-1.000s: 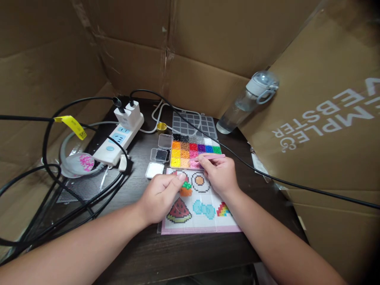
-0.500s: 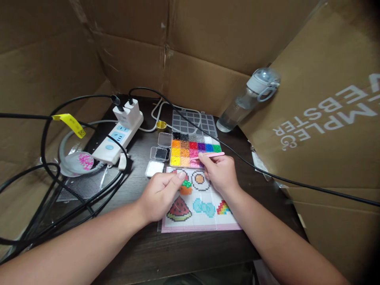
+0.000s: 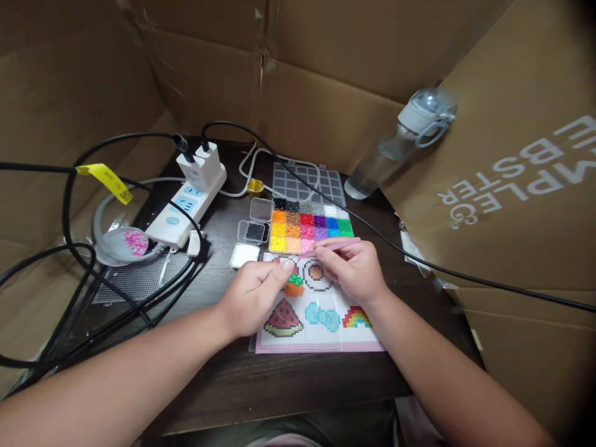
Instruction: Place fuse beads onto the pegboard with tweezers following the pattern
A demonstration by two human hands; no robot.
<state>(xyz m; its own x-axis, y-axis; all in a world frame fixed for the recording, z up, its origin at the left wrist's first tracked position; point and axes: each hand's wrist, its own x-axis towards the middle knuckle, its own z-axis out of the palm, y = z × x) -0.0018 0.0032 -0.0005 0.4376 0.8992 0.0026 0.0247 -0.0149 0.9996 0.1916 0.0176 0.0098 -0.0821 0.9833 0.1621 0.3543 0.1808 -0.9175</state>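
Note:
My right hand point(image 3: 356, 270) is closed around pink tweezers point(image 3: 342, 243), whose tips point left, near the front edge of the bead box point(image 3: 307, 231). Resting over the pattern sheet point(image 3: 321, 344), my left hand point(image 3: 256, 295) is closed with the thumb on top; whatever its fingers grip is hidden. Just right of that thumb is an orange and green bead piece point(image 3: 294, 287). A clear pegboard seems to cover the sheet. Printed on it are a watermelon slice point(image 3: 284, 318), a light blue bow point(image 3: 322, 316), a fried egg point(image 3: 316, 273) and a rainbow point(image 3: 356, 316).
Small clear boxes of black beads point(image 3: 254, 232) and white beads point(image 3: 244, 255) stand left of the bead box. A power strip point(image 3: 186, 211) and looped black cables lie at left, one cable crossing rightward. A water bottle point(image 3: 384, 155) leans near the cardboard wall point(image 3: 326, 105).
The tweezers' tips have moved from the pink bead compartment toward me, to the box's front edge by the sheet. My left hand keeps its place on the sheet. The view has shifted slightly.

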